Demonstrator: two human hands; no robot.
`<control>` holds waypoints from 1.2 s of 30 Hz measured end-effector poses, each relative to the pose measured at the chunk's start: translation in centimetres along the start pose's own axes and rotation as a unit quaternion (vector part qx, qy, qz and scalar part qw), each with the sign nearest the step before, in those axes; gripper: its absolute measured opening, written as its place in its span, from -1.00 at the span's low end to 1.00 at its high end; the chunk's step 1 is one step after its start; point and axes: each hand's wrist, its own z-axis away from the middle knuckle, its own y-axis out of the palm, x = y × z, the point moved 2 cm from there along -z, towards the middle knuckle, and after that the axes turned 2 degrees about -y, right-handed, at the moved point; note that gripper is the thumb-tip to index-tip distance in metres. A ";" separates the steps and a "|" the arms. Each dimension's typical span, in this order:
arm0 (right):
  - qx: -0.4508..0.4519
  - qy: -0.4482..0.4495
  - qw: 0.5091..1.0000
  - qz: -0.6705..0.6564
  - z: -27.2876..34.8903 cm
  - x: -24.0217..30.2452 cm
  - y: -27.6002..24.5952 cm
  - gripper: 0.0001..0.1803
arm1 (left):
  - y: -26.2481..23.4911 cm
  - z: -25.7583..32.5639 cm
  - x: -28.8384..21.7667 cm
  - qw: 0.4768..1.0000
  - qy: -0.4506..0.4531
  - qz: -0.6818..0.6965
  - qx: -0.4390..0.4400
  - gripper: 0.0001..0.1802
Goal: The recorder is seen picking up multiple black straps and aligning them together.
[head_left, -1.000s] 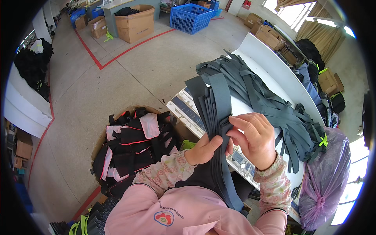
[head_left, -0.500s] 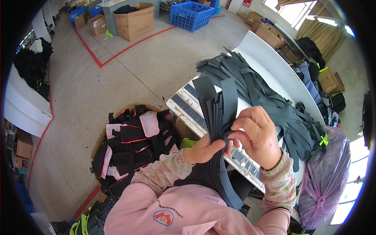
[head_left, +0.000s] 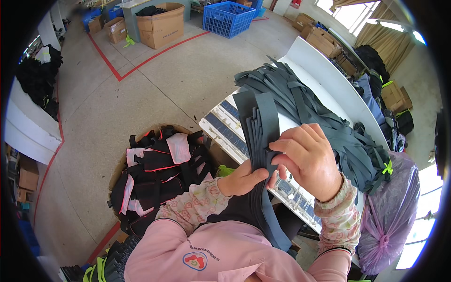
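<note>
A stack of dark grey fabric strips (head_left: 253,127) stands upright in front of me, its upper ends fanned slightly apart and its lower ends hanging down over my lap. My left hand (head_left: 244,179) is closed round the middle of the stack, thumb across the front. The bent fingers of my right hand (head_left: 307,160) pinch the right edge of the strips, just above the left hand. Behind them, a large heap of loose grey strips (head_left: 300,101) lies on a white table (head_left: 324,77).
A carton of black and pink fabric pieces (head_left: 162,162) stands left of the table. A purple plastic bag (head_left: 390,211) hangs or rests at the table's right end. Farther off are a blue crate (head_left: 229,19) and a cardboard box (head_left: 160,28) on the floor.
The upper ends of the strips in my hands have come closer together, the right-hand one shifting left. My right hand has turned slightly, its wrist moving a little right; the left hand stays put.
</note>
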 end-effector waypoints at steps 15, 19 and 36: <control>0.001 0.028 0.991 -0.128 -1.8 -1.7 -2.1 -0.57 | 0.5 -0.1 -0.8 1.000 -0.003 0.010 -0.006 -0.37; 0.082 0.018 0.986 -0.145 -3.4 -2.2 -4.1 -0.46 | 0.5 -0.2 -0.8 0.999 -0.025 -0.002 0.037 -0.34; 0.050 -0.017 0.997 -0.059 -0.9 0.2 -0.2 -0.48 | 1.0 -0.1 -1.3 0.996 0.017 0.078 -0.026 -0.36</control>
